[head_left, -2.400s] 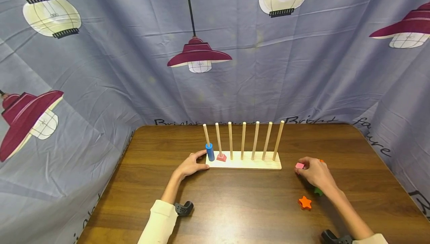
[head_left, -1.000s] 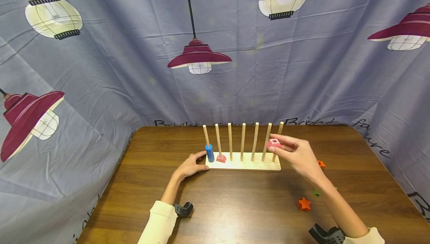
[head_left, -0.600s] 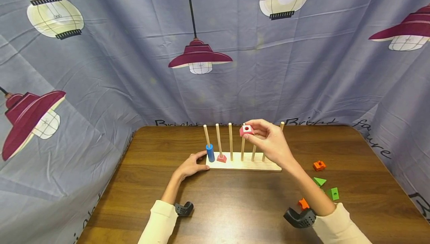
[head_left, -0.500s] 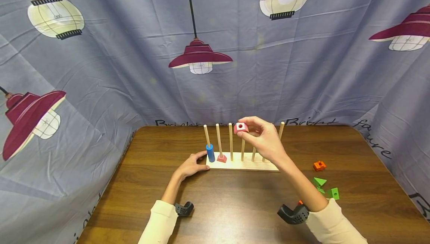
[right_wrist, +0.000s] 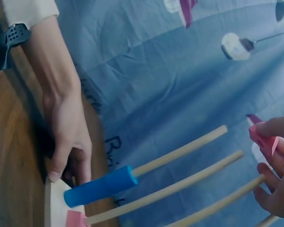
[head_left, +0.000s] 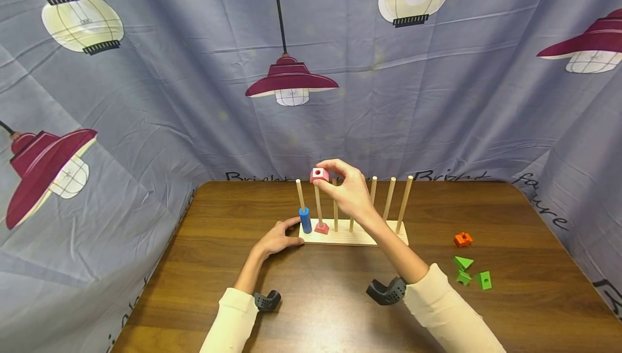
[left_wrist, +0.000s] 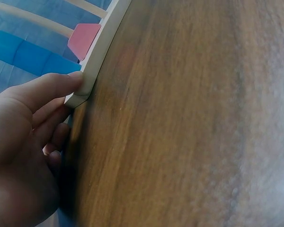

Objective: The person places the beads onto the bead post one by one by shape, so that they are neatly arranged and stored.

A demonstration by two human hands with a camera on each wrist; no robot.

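Observation:
My right hand (head_left: 351, 191) pinches a pink block (head_left: 318, 174) with a hole, held at the top of the second peg from the left. In the right wrist view the pink block (right_wrist: 263, 140) is between thumb and fingers, apart from the peg tips. My left hand (head_left: 276, 238) grips the left end of the pale wooden base (head_left: 342, 238), thumb on its front edge in the left wrist view. Blue cylinders (left_wrist: 31, 53) sit on the first peg, and a pink piece (left_wrist: 84, 40) lies at the foot of the second. The other pegs carry nothing.
On the table (head_left: 311, 293), to the right of the base, lie an orange piece (head_left: 463, 239), a green triangle (head_left: 464, 263) and other green pieces (head_left: 485, 280). A grey curtain (head_left: 194, 72) with printed lamps hangs behind and at the sides.
My right hand picked up the pink block from the table's right side, raised it and carried it left over the pegs to the second one. My left hand has stayed at the base.

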